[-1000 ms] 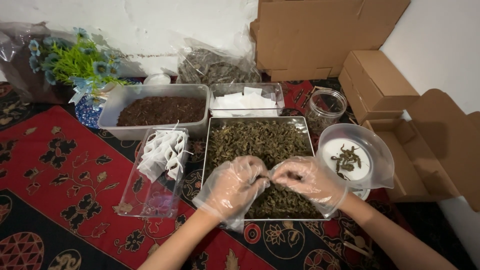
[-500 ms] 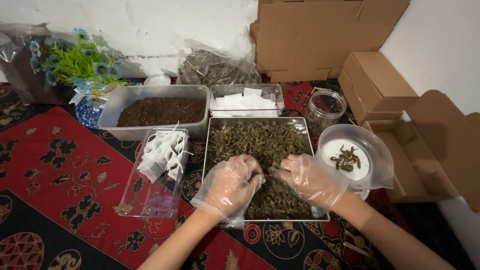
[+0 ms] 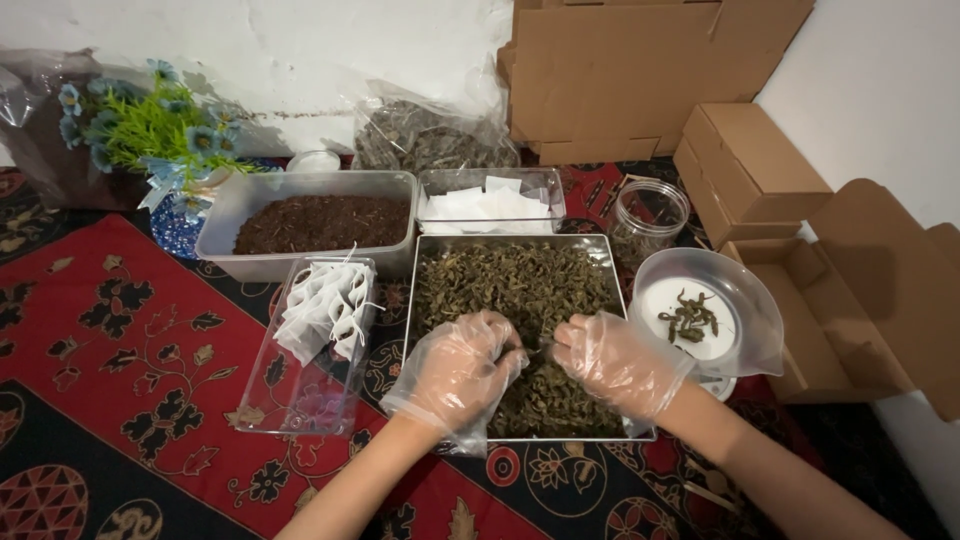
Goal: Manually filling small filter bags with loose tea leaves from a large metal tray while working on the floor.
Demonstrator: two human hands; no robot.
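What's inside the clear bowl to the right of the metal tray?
The clear bowl holds a few dark green dried leaves, lying on a white round surface seen through its bottom. What that surface belongs to is hidden beneath the bowl.

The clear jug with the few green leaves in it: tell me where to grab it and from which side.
Take the clear jug by its rim on the right side, coming from above. Its mouth is open and tilted toward the camera, the metal tray sits close on its left, and the right hand is nearest. No handle shows, so pinching the thin wall looks the safest hold.
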